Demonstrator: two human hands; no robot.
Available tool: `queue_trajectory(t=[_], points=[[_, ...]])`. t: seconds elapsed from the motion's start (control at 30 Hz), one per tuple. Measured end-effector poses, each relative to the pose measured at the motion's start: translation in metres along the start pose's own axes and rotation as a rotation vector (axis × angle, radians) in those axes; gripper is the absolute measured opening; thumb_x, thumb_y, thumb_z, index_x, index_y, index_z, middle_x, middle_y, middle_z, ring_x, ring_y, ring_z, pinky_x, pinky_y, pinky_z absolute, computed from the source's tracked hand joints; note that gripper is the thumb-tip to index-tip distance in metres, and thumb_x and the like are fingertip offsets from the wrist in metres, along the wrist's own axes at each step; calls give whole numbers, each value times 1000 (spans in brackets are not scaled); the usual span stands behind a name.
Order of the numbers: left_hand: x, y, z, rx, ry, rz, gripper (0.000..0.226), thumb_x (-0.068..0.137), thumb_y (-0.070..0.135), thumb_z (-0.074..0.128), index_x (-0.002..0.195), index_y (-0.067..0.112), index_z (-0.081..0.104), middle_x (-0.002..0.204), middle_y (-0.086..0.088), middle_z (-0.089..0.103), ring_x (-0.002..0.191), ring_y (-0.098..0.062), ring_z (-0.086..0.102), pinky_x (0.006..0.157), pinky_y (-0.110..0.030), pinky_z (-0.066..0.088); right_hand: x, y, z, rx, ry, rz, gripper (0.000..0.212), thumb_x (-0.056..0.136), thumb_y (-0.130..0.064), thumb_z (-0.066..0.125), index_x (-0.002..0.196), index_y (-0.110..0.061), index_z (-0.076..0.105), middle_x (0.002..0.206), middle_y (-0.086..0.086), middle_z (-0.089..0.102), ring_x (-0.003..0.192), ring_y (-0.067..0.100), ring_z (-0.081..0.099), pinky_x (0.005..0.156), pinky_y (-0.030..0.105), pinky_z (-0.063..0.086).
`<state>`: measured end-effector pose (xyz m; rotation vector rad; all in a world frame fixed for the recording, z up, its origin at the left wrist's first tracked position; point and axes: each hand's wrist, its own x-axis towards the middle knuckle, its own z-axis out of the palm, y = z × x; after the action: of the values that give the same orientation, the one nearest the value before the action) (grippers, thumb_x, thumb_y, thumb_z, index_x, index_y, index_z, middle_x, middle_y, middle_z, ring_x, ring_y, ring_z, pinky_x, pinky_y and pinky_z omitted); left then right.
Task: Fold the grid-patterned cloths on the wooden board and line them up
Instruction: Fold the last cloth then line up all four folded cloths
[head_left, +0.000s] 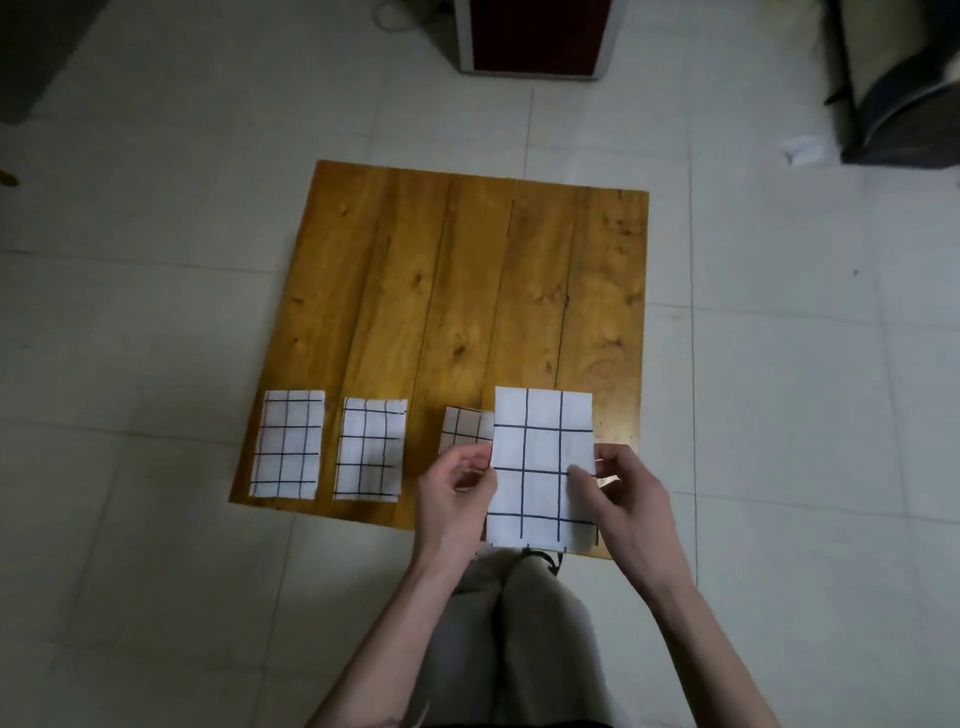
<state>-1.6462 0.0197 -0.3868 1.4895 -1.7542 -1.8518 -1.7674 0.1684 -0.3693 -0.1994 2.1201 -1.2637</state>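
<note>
White grid-patterned cloth (543, 467), already folded, is pinched at its side edges by the left hand (457, 493) and right hand (621, 493), over the wooden board (467, 291) near edge. Judged best: lower it flat, just right of the 3rd cloth (465, 426), ends level with 2 others (288, 444). No containers visible.

Tiled floor (156, 312); red-panelled cabinet (537, 36) beyond; crumpled paper (802, 149) right.

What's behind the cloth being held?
Behind the held cloth, a third folded cloth shows only its left part on the board; the rest is covered.
</note>
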Motion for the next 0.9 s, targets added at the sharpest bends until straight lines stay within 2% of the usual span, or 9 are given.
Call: queue_trajectory(t=[0.07, 0.17, 0.27, 0.43, 0.63, 0.73, 0.9], points=[[8, -18, 13, -9, -6, -44, 30, 91, -3, 72, 108, 22, 74, 105, 7, 75, 96, 0, 68, 83, -13, 54, 6, 19, 4, -16, -3, 33, 8, 98, -26, 69, 103, -32, 68, 93, -13, 69, 72, 19, 65, 63, 32, 54], [23, -47, 32, -31, 20, -91, 30, 92, -4, 72, 107, 22, 74, 104, 6, 74, 95, -2, 68, 79, -10, 52, 21, 51, 11, -24, 32, 68, 5, 99, -24, 67, 98, -29, 67, 92, -14, 71, 72, 19, 64, 60, 27, 51], [40, -76, 49, -23, 40, -116, 29, 92, -2, 71, 109, 21, 73, 106, 8, 72, 97, -2, 66, 77, -6, 51, 38, 85, 19, -79, 72, 97, 6, 100, -27, 66, 95, -31, 65, 90, -19, 70, 73, 11, 64, 60, 24, 52], [62, -114, 83, 13, 32, -117, 27, 95, -2, 68, 109, 19, 73, 105, 10, 71, 94, 5, 65, 76, -3, 48, 65, 140, 24, -213, 185, 118, 9, 100, -36, 63, 95, -28, 64, 88, -13, 71, 76, 8, 66, 62, 31, 53], [79, -148, 121, 89, 25, -112, 26, 95, 2, 71, 107, 26, 71, 104, 14, 70, 98, 0, 65, 77, -5, 50, 86, 185, 19, -252, 222, 127, 10, 102, -38, 61, 101, -28, 64, 95, -15, 69, 86, 6, 66, 65, 27, 55], [86, -163, 133, 128, 51, -113, 29, 94, 3, 72, 102, 31, 69, 102, 15, 70, 97, -1, 66, 82, -14, 53, 98, 203, 17, -293, 218, 135, 6, 101, -32, 63, 100, -26, 65, 91, -14, 68, 85, 7, 66, 66, 24, 53], [94, -176, 145, 247, 42, -122, 25, 95, 7, 71, 108, 28, 70, 106, 14, 69, 101, -4, 65, 85, -17, 51, 113, 225, 17, -407, 224, 157, 13, 101, -32, 62, 102, -21, 70, 91, -7, 71, 81, 10, 67, 73, 33, 60]])
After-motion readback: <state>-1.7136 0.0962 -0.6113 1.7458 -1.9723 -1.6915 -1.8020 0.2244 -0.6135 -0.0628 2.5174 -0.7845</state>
